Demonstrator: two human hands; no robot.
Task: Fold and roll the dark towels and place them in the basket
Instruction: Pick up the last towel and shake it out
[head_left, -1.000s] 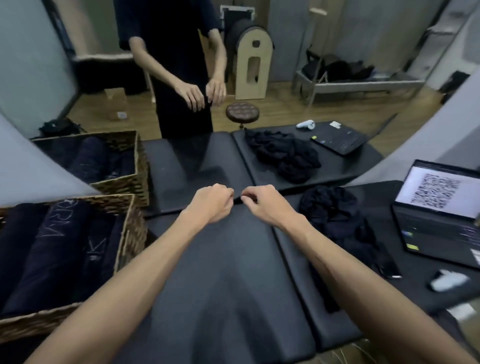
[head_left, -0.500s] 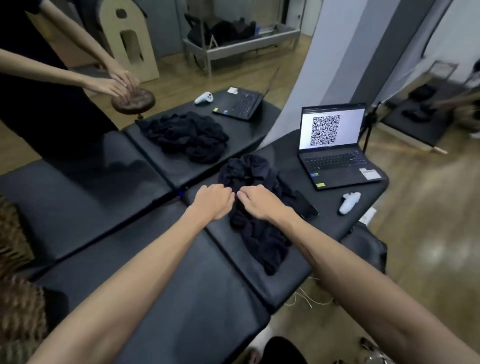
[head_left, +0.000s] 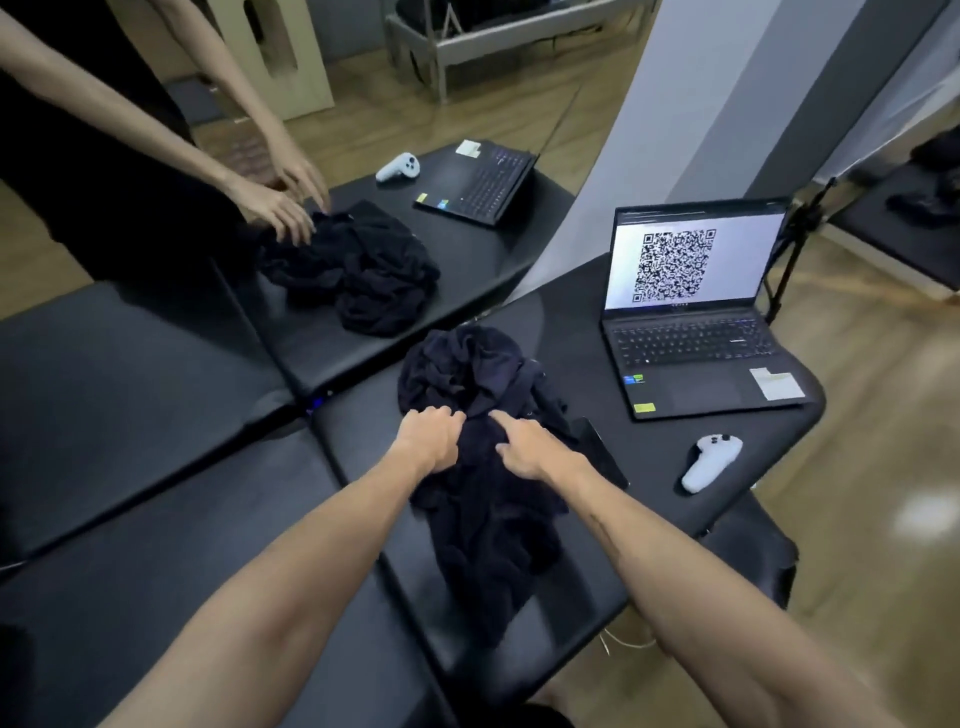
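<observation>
A crumpled pile of dark towels (head_left: 470, 371) lies on the black padded table (head_left: 249, 525), one part of it trailing towards the table's near edge. My left hand (head_left: 428, 441) sits on the middle of the pile with its fingers curled into the cloth. Just to the right of it, my right hand (head_left: 524, 449) pinches the same cloth between thumb and fingers. The two hands are a few centimetres apart. No basket is in view.
An open laptop (head_left: 685, 358) showing a QR code stands right of the pile, with a white controller (head_left: 709, 462) and a flat black phone (head_left: 600, 449) nearby. Beyond, seemingly in a mirror, a person's hands (head_left: 280, 208) reach into a second dark pile (head_left: 358, 270).
The view has swung right, away from the baskets, to the towel pile. My hands, earlier held together over bare table, now rest on the pile and take hold of the cloth.
</observation>
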